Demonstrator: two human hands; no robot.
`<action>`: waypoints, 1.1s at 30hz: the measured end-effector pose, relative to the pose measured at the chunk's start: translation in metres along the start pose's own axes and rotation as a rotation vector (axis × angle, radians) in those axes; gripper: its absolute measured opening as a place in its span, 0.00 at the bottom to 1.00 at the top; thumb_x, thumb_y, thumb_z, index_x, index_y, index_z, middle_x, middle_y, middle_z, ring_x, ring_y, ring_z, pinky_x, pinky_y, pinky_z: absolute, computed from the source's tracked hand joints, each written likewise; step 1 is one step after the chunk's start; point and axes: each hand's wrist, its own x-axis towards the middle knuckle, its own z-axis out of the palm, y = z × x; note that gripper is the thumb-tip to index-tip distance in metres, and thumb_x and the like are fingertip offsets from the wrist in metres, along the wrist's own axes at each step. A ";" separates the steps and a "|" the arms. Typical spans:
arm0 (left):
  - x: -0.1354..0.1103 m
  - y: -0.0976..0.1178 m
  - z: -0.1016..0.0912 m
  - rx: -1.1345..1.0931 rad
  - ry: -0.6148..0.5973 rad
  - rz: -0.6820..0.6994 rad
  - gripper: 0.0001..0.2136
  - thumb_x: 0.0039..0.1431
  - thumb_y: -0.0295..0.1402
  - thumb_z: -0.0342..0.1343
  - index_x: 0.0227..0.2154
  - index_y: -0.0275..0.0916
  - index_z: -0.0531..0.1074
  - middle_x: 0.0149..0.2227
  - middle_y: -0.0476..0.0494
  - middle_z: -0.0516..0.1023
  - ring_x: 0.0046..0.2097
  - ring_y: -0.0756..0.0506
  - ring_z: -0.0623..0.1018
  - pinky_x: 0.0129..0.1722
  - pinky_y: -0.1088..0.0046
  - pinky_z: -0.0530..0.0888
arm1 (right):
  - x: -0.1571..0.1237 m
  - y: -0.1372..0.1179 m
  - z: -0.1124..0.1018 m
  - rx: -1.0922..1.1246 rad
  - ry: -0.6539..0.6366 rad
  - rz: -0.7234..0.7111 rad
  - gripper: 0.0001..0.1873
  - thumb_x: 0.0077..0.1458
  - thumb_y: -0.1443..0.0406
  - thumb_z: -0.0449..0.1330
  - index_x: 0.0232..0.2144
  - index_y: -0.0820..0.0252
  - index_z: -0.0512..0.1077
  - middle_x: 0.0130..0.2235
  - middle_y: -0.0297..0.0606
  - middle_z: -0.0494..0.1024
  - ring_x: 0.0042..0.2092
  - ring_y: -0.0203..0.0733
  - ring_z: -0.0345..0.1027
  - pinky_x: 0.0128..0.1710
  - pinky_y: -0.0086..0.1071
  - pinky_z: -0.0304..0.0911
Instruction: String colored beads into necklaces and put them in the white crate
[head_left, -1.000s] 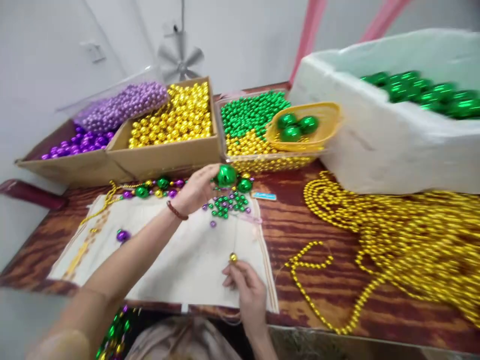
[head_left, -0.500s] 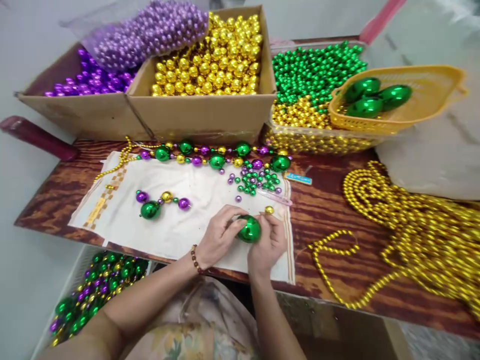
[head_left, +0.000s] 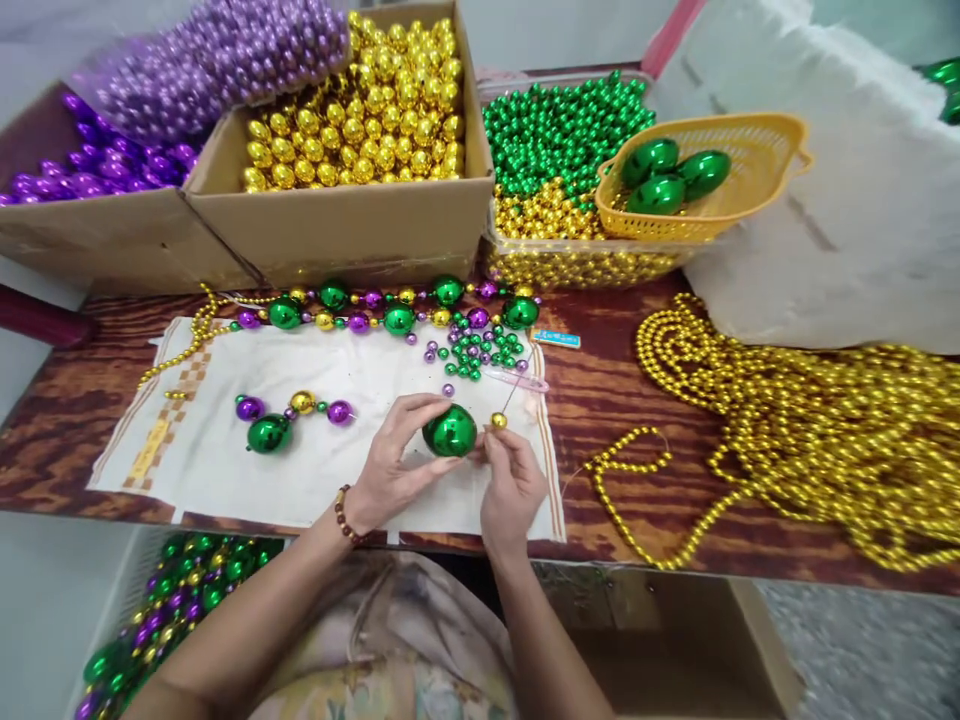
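Observation:
A large shiny green bead (head_left: 450,431) is between the thumb and fingers of my left hand (head_left: 397,462), above the white cloth. Close on its right, my right hand (head_left: 514,490) is pinched shut; whatever thin thing it holds is too small to make out. Just beyond those fingertips sits a gold bead (head_left: 499,421), with a thin dark line slanting up from it. To the left on the cloth (head_left: 322,480) lies a short group of beads: a large green bead (head_left: 268,434), a gold bead (head_left: 303,402) and purple beads (head_left: 340,412).
Loose small green and purple beads (head_left: 480,350) lie beyond my hands, below a beaded strand (head_left: 399,320). Boxes of purple beads (head_left: 112,165) and gold beads (head_left: 360,120) stand behind. A yellow basket (head_left: 750,190) holds large green beads. Gold bead strands (head_left: 810,440) cover the right side.
The view has shifted, so most things appear further left. My left hand has opened its grip wider around the green bead, and my right hand has drawn away from the bead's side.

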 end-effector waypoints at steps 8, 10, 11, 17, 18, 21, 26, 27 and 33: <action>0.016 -0.002 -0.023 0.088 0.049 0.099 0.24 0.57 0.32 0.66 0.57 0.47 0.72 0.54 0.38 0.75 0.55 0.42 0.75 0.55 0.63 0.73 | -0.042 0.014 -0.034 -0.159 -0.265 -0.039 0.07 0.63 0.64 0.59 0.36 0.61 0.76 0.30 0.36 0.80 0.27 0.35 0.73 0.30 0.28 0.71; 0.021 0.000 -0.028 0.085 0.074 0.074 0.23 0.57 0.31 0.66 0.56 0.47 0.73 0.52 0.39 0.76 0.53 0.43 0.75 0.53 0.65 0.74 | -0.050 0.014 -0.036 -0.202 -0.338 -0.089 0.07 0.63 0.66 0.58 0.36 0.60 0.76 0.30 0.35 0.80 0.27 0.34 0.73 0.30 0.27 0.72; 0.024 0.001 -0.031 0.069 0.085 0.045 0.22 0.56 0.32 0.66 0.55 0.46 0.74 0.51 0.39 0.76 0.52 0.44 0.76 0.51 0.66 0.74 | -0.053 0.014 -0.037 -0.219 -0.368 -0.113 0.07 0.63 0.67 0.58 0.36 0.60 0.76 0.30 0.35 0.80 0.27 0.34 0.74 0.31 0.27 0.72; 0.044 0.005 -0.043 -0.336 0.210 -0.288 0.16 0.55 0.36 0.67 0.47 0.47 0.79 0.45 0.44 0.80 0.43 0.47 0.78 0.43 0.72 0.76 | -0.062 0.013 -0.038 -0.251 -0.470 -0.174 0.07 0.63 0.70 0.57 0.36 0.58 0.75 0.29 0.32 0.80 0.26 0.32 0.75 0.29 0.22 0.72; 0.048 0.006 -0.044 -0.418 0.232 -0.333 0.15 0.54 0.37 0.68 0.46 0.47 0.80 0.44 0.44 0.80 0.42 0.48 0.78 0.41 0.73 0.76 | -0.062 0.013 -0.038 -0.257 -0.482 -0.180 0.07 0.63 0.70 0.57 0.37 0.58 0.75 0.29 0.32 0.80 0.26 0.32 0.75 0.29 0.21 0.72; 0.057 0.010 -0.047 -0.571 0.260 -0.427 0.15 0.51 0.39 0.69 0.42 0.45 0.81 0.40 0.45 0.80 0.39 0.49 0.78 0.37 0.74 0.75 | -0.063 0.014 -0.037 -0.275 -0.503 -0.189 0.07 0.63 0.70 0.57 0.37 0.58 0.75 0.29 0.32 0.80 0.26 0.32 0.75 0.29 0.21 0.71; 0.062 0.017 -0.050 -0.651 0.246 -0.484 0.16 0.50 0.40 0.70 0.42 0.43 0.81 0.37 0.46 0.80 0.35 0.49 0.77 0.35 0.74 0.75 | -0.062 0.015 -0.034 -0.278 -0.514 -0.154 0.07 0.63 0.69 0.57 0.36 0.58 0.75 0.29 0.32 0.80 0.26 0.32 0.75 0.29 0.22 0.71; 0.061 0.017 -0.049 -0.653 0.246 -0.486 0.16 0.49 0.39 0.70 0.41 0.43 0.81 0.37 0.45 0.80 0.35 0.49 0.77 0.35 0.74 0.75 | -0.062 0.015 -0.033 -0.277 -0.508 -0.149 0.07 0.63 0.69 0.57 0.36 0.58 0.76 0.29 0.32 0.80 0.26 0.32 0.75 0.29 0.22 0.71; 0.060 0.013 -0.050 -0.654 0.282 -0.499 0.16 0.48 0.40 0.71 0.41 0.44 0.81 0.37 0.46 0.79 0.34 0.51 0.76 0.32 0.76 0.73 | -0.061 0.013 -0.031 -0.278 -0.500 -0.118 0.07 0.63 0.68 0.57 0.35 0.58 0.76 0.29 0.32 0.80 0.27 0.32 0.75 0.29 0.21 0.72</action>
